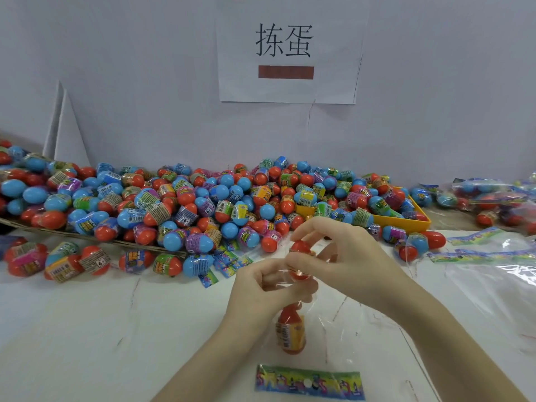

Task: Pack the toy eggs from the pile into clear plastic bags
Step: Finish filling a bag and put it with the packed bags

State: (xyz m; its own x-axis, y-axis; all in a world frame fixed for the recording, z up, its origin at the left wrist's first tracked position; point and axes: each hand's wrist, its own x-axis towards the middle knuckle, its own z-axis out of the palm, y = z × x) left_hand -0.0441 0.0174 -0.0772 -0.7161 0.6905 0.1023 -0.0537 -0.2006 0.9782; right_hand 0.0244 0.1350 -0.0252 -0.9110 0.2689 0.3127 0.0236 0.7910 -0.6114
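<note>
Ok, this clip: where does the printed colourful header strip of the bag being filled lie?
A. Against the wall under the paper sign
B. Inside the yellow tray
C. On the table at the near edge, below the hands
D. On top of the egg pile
C: the header strip lies flat on the white table nearest the camera, below both hands, with the clear bag and an egg inside it reaching up toward the hands.

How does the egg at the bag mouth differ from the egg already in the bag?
The egg at the bag mouth is pinched by the right hand; the egg already in the bag lies deep inside the clear bag, untouched. The upper egg shows only its red end; the lower one shows its yellow label band. The upper one is mostly hidden by fingers, while the lower is plainly visible. Both are red.
</note>
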